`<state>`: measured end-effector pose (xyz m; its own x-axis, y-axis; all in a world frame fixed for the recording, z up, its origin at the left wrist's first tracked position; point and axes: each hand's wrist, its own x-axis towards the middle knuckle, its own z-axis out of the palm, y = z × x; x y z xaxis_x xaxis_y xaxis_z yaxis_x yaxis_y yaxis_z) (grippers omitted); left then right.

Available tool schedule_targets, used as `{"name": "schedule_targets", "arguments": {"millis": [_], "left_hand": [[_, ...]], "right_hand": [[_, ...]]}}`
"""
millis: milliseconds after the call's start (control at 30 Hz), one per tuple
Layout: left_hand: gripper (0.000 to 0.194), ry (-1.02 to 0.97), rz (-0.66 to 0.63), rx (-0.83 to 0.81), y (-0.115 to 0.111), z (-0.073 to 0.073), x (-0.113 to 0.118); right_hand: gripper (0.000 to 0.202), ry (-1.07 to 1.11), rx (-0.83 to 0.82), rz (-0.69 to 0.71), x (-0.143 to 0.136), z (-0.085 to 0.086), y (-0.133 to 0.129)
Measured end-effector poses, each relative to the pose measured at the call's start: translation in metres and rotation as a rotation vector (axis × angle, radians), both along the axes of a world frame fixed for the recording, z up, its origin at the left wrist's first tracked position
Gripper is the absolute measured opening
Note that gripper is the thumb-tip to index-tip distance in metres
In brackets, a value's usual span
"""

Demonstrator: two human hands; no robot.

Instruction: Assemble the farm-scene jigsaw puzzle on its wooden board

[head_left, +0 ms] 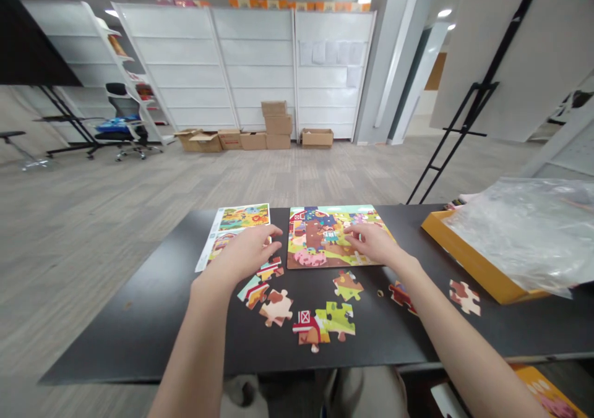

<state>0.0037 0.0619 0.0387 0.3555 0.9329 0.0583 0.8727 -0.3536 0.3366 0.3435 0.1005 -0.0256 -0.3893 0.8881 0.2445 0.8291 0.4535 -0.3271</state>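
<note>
My left hand (253, 250) hovers over the right part of a printed picture sheet (211, 240), its fingers curved and apart with nothing visible in them. Just below it lie jigsaw pieces with red and blue stripes (253, 291) and a cream-and-brown piece (277, 307). My right hand (372, 243) is over the right side of a colourful farm puzzle board (310, 258). Its fingers are bent and spread, the tips at the board's surface; I cannot tell whether they touch it. Nearer me are a green-and-brown piece (348, 285), a red barn piece (310, 328) and a green piece (340, 319).
A red-brown piece (401, 297) lies partly behind my right forearm, and a cream-brown piece (464, 297) farther right. A yellow box (482, 263) with clear plastic bags (538, 232) stands on the black table (153, 319). Beyond are cardboard boxes (278, 124) and an easel stand (457, 130).
</note>
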Motion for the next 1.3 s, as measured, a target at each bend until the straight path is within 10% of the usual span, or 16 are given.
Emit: {"name": "schedule_targets", "arguments": {"millis": [200, 533, 767, 1000, 1300], "left_hand": [[0.027, 0.001, 0.072, -0.044, -0.030, -0.012, -0.021], [0.020, -0.099, -0.229, -0.122, -0.049, -0.038, 0.045], [0.018, -0.063, -0.192, -0.162, -0.041, -0.050, 0.060], [0.017, -0.077, -0.259, -0.249, -0.049, -0.045, 0.064], [0.061, -0.016, -0.221, -0.342, -0.077, -0.028, 0.047]], "right_hand": [[0.026, 0.035, 0.054, -0.036, 0.005, -0.002, 0.003], [0.029, -0.006, 0.090, -0.102, 0.006, -0.004, 0.006], [0.026, 0.023, 0.108, -0.106, 0.005, -0.002, 0.003], [0.028, 0.010, 0.105, -0.145, 0.010, -0.005, 0.006], [0.029, -0.014, 0.118, -0.131, 0.012, -0.007, 0.008]]}}
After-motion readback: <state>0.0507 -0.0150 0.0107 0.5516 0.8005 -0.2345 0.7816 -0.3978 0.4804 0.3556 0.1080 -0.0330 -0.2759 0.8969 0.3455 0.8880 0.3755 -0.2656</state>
